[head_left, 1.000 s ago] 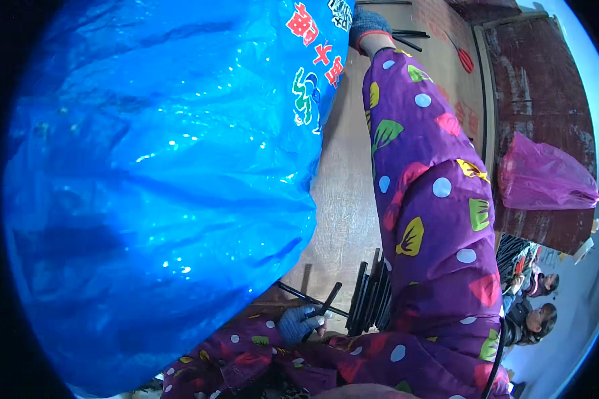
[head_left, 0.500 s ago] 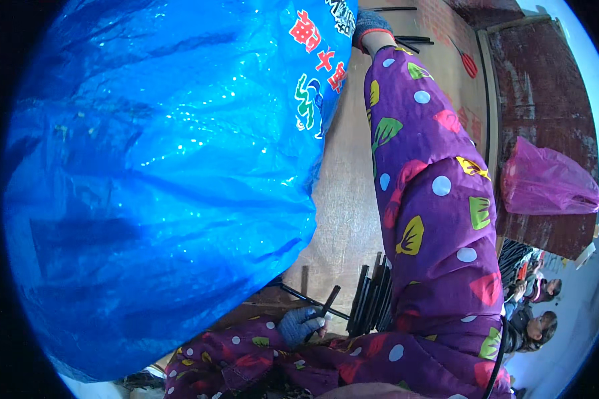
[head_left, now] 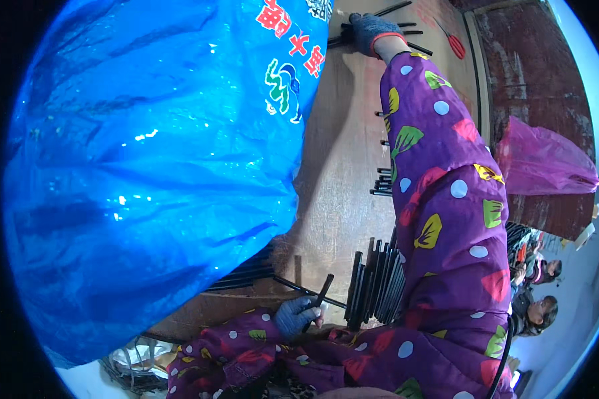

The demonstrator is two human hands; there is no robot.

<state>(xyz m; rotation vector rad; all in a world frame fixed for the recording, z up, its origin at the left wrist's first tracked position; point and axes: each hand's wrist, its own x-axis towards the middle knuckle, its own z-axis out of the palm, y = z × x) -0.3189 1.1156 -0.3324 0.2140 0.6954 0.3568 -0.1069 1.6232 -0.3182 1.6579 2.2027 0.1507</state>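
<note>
In my left hand [head_left: 294,316], in a grey-blue glove near the lower edge, I grip a short black rod [head_left: 325,290] that tilts upward. My right arm reaches to the far end of the board. There my right hand [head_left: 373,33], in a grey glove with a red cuff, is closed over several black rods [head_left: 414,48], whose ends stick out on both sides. Its fingertips are partly hidden. A large blue plastic bag [head_left: 160,179] fills the left side. Beside my left hand, a row of black rods [head_left: 373,282] lies close together.
More black rods [head_left: 383,183] lie on the brown wooden board [head_left: 339,179], partly under my right sleeve. Red-handled scissors [head_left: 456,46] are at the far right. A pink plastic bag [head_left: 546,159] lies on a dark wooden surface. Other people [head_left: 539,312] sit at the lower right.
My right hand has come out from the blue bag's edge into fuller view, over the far rods. The bag appears shifted left, showing more board and rods. My left hand still grips its rod.
</note>
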